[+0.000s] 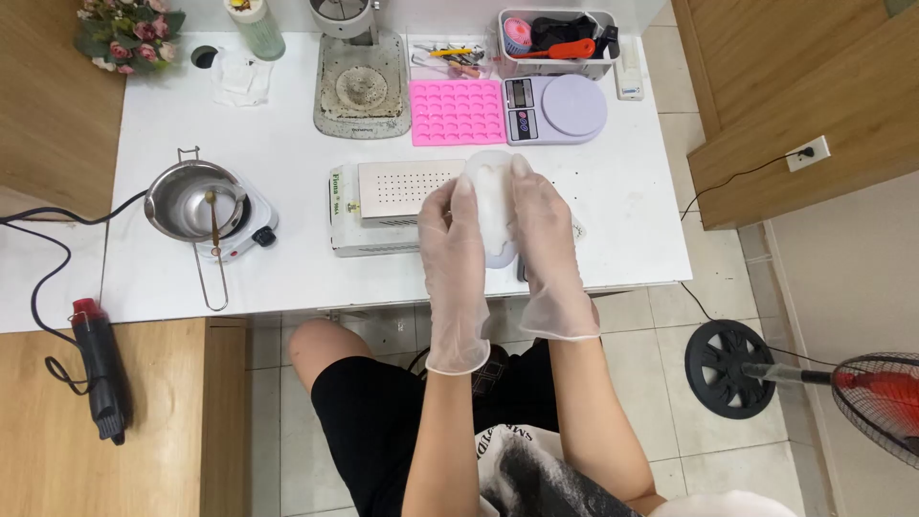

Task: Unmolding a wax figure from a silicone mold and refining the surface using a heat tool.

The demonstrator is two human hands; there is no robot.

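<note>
Both my hands wear thin translucent gloves and hold a white, soft-looking oblong mould (492, 196) between them, upright above the white table's (287, 163) front edge. My left hand (453, 244) grips its left side and my right hand (543, 230) grips its right side, fingers pointing away from me. Just behind the mould lies a flat metal box with a perforated top (392, 191).
A pink silicone mould tray (457, 112) and a lilac kitchen scale (555, 107) sit at the back. A steel pot on a small electric hotplate (203, 203) stands left. A heat gun (99, 369) lies on the wooden surface. A fan (862, 388) stands on the floor, right.
</note>
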